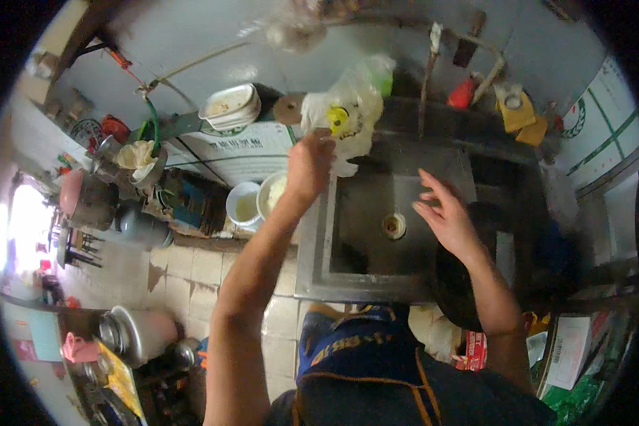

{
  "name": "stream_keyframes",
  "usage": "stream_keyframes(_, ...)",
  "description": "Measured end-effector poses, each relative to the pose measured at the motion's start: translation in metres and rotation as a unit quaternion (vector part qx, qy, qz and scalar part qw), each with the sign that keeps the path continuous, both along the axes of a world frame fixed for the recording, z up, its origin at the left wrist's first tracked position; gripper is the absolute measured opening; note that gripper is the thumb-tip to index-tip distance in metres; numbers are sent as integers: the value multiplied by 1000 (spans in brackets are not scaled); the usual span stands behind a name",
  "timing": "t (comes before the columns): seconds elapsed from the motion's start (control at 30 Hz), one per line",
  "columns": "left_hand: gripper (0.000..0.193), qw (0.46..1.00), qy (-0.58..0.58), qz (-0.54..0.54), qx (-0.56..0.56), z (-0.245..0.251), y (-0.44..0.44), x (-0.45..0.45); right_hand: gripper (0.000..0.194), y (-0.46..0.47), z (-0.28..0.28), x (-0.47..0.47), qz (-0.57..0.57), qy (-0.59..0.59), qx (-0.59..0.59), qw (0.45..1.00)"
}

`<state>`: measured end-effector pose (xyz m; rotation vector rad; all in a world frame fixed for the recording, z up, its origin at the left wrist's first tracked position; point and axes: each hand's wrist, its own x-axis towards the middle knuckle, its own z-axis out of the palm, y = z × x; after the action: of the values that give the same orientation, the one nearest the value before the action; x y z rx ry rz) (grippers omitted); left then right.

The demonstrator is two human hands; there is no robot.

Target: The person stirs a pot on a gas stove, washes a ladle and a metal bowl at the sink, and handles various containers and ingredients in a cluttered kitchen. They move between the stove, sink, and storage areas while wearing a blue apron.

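Note:
My left hand (311, 162) is raised at the upper left corner of a metal sink (370, 255), its fingers curled against or just in front of a white plastic bag (365, 114). Whether it grips the bag is unclear. A yellow-green round item (337, 120) shows at the bag, just above the fingers. Over the sink's right half hangs my right hand (447, 218), fingers apart and holding nothing. The round drain (393, 226) lies between the two hands.
Left of the sink stand a bowl with pale contents (273, 194) and a white tub (244, 205). Stacked white trays (230, 108) rest on the ledge behind. A dark wok-like pan (458, 287) is under my right forearm. A stick (427, 85) leans at the back wall.

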<state>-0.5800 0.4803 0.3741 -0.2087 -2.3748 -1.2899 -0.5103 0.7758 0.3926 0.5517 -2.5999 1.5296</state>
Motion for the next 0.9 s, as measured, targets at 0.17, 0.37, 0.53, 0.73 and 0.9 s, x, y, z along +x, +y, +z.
stream_keyframes(0.17,25,980,31,45,192,9,-3,-25,47,-63,-25,-8,127,-82,-11,988)
stream_keyframes(0.37,22,977,90,122,147,23,-17,-62,43,-39,-57,53,306,-69,130,940)
stream_keyframes(0.53,26,974,162,103,122,45,14,-137,44,18,-115,62,224,-209,88,948)
stream_keyframes(0.73,41,956,269,12,118,115,62,-148,43,48,-129,39,180,-273,23,945)
stream_keyframes(0.9,40,952,299,32,-54,93,51,-60,39,61,-108,-6,86,-189,-56,976)
